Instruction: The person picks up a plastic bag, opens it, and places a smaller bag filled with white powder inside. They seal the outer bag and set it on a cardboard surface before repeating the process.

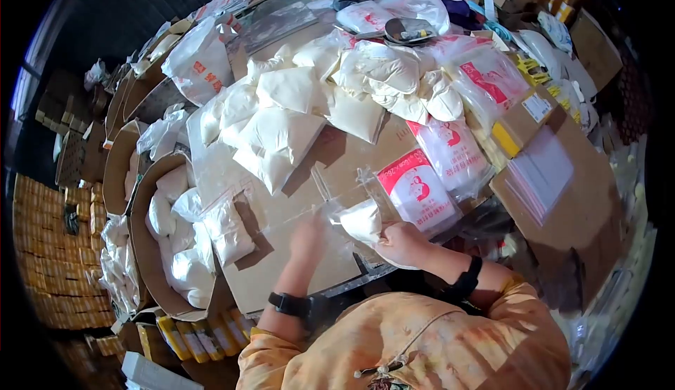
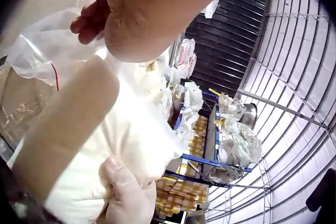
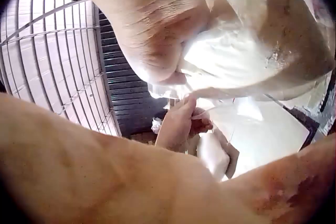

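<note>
A clear plastic bag of white powder (image 1: 361, 221) is held over the front edge of the cardboard-covered table. My right hand (image 1: 404, 244) grips its filled part from the side, the thumb pressed into it in the left wrist view. My left hand (image 1: 309, 239), blurred in the head view, is at the bag's loose upper plastic. In the left wrist view, the curled fingers (image 2: 90, 22) pinch that clear plastic (image 2: 50, 50), which has a short red line along it. The right wrist view shows the left hand (image 3: 178, 124) beyond the bag, thumb against fingers at the plastic edge.
Filled white bags (image 1: 285, 130) are heaped across the back of the table. One more bag (image 1: 228, 232) lies at the left, beside a cardboard box (image 1: 144, 242) of similar bags. Red-and-white printed packs (image 1: 418, 189) lie right of the hands, near a brown carton (image 1: 524, 119).
</note>
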`<state>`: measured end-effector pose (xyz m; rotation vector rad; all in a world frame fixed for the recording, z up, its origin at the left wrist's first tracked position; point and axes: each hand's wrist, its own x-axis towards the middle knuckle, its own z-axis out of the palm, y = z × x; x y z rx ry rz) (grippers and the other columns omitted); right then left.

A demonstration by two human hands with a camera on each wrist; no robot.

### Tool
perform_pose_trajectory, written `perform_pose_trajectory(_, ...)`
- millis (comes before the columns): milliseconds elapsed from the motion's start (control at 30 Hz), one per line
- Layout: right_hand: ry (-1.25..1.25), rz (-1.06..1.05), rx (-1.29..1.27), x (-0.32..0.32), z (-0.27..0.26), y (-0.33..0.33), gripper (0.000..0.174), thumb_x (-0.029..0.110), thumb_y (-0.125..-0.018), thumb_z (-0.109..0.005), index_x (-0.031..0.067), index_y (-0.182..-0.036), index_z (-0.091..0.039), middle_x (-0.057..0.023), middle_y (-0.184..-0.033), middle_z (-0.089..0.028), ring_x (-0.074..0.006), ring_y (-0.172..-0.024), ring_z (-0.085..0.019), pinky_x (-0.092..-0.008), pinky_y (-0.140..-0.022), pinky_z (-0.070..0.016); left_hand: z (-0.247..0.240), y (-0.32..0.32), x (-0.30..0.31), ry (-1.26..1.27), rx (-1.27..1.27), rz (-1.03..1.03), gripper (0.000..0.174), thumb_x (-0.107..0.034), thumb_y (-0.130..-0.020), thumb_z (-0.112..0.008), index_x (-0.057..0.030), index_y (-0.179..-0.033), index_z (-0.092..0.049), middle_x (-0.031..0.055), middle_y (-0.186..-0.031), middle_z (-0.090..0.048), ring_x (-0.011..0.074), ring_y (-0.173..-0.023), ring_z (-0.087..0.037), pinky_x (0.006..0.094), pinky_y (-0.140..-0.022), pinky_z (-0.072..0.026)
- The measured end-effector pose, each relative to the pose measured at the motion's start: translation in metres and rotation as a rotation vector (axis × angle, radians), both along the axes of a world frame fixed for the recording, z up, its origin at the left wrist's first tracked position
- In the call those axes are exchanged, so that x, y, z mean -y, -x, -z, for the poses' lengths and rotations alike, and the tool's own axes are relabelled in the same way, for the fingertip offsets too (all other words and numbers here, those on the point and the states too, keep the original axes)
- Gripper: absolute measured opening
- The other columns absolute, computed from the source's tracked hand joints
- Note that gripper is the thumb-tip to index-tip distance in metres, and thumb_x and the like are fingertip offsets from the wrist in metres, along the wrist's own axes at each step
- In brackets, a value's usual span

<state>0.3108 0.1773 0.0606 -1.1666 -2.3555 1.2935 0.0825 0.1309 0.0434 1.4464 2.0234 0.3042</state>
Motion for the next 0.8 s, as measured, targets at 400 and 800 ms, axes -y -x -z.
perform_pose_trajectory(400, -0.007, 0.362, -0.035, -0.002, 0.114, 0.034, 0.042, 0.036, -0.075, -0.065, 0.0008, -0.097, -0.057, -0.0210, -0.084, -0.061, -0.0378, -0.083, -0.058, -0.0426, -0.074, -0.0457, 0.103, 0.001, 0.001, 0.164, -0.147, 0.090, 0.049, -0.032, -0.088, -0.044, -0.0071, -0.130, -0.037, 0.0234, -0.102, -0.057, 0.0406, -0.091, -0.055, 0.0476, -0.079, -0.0437)
perform_pose_trajectory(800, 0.121, 0.568, -0.278, 0.010, 0.145, 0.061, 0.021, 0.021, -0.089, -0.048, 0.0002, -0.086, -0.052, -0.0200, -0.082, -0.059, -0.0377, -0.080, -0.057, -0.0423, -0.067, -0.0439, 0.125, -0.001, -0.048, 0.036, 0.000, -0.045, 0.019, -0.019, -0.076, -0.058, -0.0065, -0.090, -0.059, 0.0164, -0.080, -0.062, 0.0331, -0.077, -0.060, 0.0412, -0.067, -0.0466)
